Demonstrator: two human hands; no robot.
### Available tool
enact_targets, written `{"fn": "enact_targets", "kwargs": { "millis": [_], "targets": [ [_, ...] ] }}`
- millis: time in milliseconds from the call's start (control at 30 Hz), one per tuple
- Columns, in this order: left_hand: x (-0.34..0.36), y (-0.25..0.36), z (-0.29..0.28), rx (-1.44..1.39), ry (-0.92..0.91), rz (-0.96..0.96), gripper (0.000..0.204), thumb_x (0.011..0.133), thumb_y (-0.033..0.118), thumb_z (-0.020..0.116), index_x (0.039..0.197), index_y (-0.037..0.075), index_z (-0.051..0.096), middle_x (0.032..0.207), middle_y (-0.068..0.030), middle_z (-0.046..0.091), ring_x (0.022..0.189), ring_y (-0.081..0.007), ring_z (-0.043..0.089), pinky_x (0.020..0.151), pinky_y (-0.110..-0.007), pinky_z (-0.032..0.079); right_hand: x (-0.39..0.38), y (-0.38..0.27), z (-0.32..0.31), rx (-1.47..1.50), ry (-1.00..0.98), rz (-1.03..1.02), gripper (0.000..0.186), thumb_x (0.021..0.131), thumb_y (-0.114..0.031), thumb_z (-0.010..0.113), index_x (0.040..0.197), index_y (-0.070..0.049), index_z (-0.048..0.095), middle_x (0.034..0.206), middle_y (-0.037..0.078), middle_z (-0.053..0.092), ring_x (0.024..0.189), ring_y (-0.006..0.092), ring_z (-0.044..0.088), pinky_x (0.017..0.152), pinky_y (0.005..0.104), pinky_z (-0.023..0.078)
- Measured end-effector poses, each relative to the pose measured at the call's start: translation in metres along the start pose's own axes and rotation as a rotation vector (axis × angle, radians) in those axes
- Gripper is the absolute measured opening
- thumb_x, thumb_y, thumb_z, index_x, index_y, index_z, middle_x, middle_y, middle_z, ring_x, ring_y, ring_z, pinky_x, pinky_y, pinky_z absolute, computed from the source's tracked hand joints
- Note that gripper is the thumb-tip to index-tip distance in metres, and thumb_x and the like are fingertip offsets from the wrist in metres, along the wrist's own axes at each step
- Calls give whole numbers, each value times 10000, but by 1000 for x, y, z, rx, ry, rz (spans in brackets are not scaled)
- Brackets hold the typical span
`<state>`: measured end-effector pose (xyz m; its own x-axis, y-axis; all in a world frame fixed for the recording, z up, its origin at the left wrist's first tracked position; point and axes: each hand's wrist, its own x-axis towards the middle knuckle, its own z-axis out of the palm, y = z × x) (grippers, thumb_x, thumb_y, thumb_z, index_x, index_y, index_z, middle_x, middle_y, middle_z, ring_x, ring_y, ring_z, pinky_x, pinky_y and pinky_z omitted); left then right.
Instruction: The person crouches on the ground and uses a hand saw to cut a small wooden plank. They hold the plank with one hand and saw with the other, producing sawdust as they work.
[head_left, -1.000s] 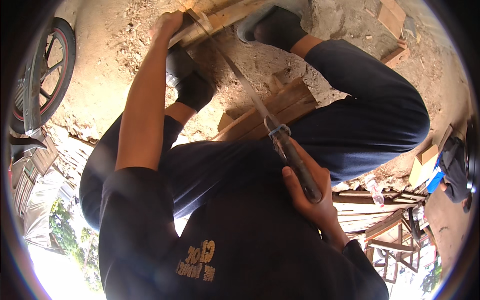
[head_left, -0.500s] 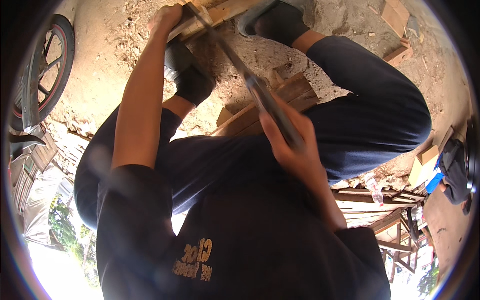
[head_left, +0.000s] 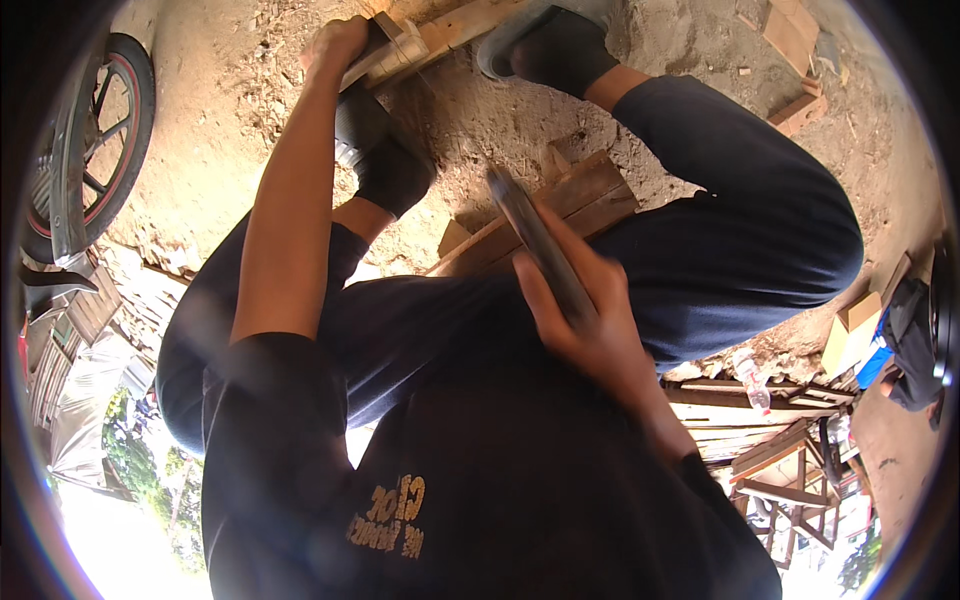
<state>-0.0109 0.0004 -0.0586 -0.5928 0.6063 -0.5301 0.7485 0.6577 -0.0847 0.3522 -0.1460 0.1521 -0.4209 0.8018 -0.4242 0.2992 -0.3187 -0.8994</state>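
Observation:
My left hand (head_left: 335,48) is closed on a dark piece (head_left: 385,30) at the top, against light wooden boards (head_left: 455,30) lying between my socked, sandalled feet. My right hand (head_left: 590,310) is wrapped round the long dark handle (head_left: 540,255) of a saw in the middle of the view; its blade is smeared by motion and barely shows. A wooden plank piece (head_left: 585,190) lies on the dirt under the handle, between my bent legs.
A wheel (head_left: 115,130) stands at the left. Wood offcuts (head_left: 785,35) lie at the upper right. A yellowish box (head_left: 850,330), a plastic bottle (head_left: 750,375), a dark bundle (head_left: 905,345) and a wooden frame (head_left: 790,495) are at the right.
My right hand with the saw has moved up and leftward since a second ago, and the blade no longer shows clearly. My left hand stays at the boards, with only a slight shift.

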Motion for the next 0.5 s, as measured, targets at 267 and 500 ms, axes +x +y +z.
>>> {"fn": "enact_targets", "kwargs": {
  "millis": [267,500],
  "targets": [
    [-6,9,1,-25,-1,26,614,865,453,359,1240,51,633,1333,-191,571,1248,-348,537,1042,-448,382,28,3,1,-6,-57,139,465,882,-69,644,1300,82,508,882,200,688,731,261,721,673,303,534],
    [-16,5,-5,-28,1,-9,613,860,449,364,1252,59,630,1333,-181,576,1244,-338,541,1027,-434,392,-25,-6,-10,19,-17,127,463,885,-71,644,1305,64,506,810,176,683,747,237,721,660,289,524]
  ]
}}
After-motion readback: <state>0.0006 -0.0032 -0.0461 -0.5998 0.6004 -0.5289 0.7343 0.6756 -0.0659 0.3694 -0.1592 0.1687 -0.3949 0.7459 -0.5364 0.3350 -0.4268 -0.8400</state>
